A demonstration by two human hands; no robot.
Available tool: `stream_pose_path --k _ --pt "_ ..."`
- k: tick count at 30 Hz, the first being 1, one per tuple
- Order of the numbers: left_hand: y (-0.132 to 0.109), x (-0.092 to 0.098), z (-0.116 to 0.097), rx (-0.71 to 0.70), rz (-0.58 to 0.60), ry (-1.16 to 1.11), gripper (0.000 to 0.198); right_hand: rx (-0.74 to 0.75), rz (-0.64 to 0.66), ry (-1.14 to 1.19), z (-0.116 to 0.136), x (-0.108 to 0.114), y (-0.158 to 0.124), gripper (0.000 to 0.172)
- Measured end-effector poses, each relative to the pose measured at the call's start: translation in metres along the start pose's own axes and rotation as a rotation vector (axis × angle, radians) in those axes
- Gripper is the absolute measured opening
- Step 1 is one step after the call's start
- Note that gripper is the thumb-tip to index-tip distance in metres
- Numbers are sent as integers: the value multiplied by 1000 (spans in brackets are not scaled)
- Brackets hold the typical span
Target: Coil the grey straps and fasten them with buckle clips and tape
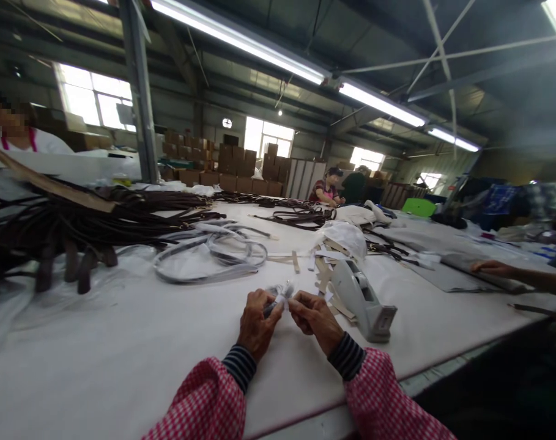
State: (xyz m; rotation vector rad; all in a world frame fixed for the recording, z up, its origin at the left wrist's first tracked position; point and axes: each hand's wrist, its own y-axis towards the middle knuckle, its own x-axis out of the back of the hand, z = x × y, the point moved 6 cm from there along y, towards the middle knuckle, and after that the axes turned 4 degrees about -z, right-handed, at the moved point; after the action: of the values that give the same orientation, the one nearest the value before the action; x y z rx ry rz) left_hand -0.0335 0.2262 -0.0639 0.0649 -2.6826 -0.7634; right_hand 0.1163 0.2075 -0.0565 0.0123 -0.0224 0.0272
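Observation:
My left hand (258, 321) and my right hand (315, 319) meet over the white table (122, 342), both closed in a pinch on a small grey-and-white strap end (280, 296) held between them. Its exact form is too small to tell. Both wrists wear striped cuffs under red checked sleeves. A grey tape dispenser (363, 299) stands just right of my right hand. Loops of grey straps (213, 253) lie beyond my hands.
A heap of dark brown straps (76, 223) fills the left of the table. White fabric and paper strips (344, 241) lie behind the dispenser. Another person's hand (493, 267) rests on grey material at right. People sit at the far end; stacked cardboard boxes (241, 171) stand behind.

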Motion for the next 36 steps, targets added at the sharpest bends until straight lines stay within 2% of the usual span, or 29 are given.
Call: stream_pose_path --k 11,17,21,25,31,34,36 --pt "0 -1 8 105 28 -150 26 -28 13 74 -22 1 12 50" --pt "8 5 18 240 12 -316 37 17 -8 148 -26 -18 29 51" --pt "15 9 29 330 -33 -451 42 42 0 122 -22 -35 47 53" --pt "18 11 37 365 -77 -545 41 75 -9 76 -25 -40 59 57" --pt "18 10 46 384 -90 -587 39 83 30 -5 -34 -39 56 43" --pt "19 16 45 358 -129 -547 35 187 -27 -63 -28 -36 52 35" --pt "19 19 41 346 -134 -499 35 346 -106 -144 -15 -31 47 27"
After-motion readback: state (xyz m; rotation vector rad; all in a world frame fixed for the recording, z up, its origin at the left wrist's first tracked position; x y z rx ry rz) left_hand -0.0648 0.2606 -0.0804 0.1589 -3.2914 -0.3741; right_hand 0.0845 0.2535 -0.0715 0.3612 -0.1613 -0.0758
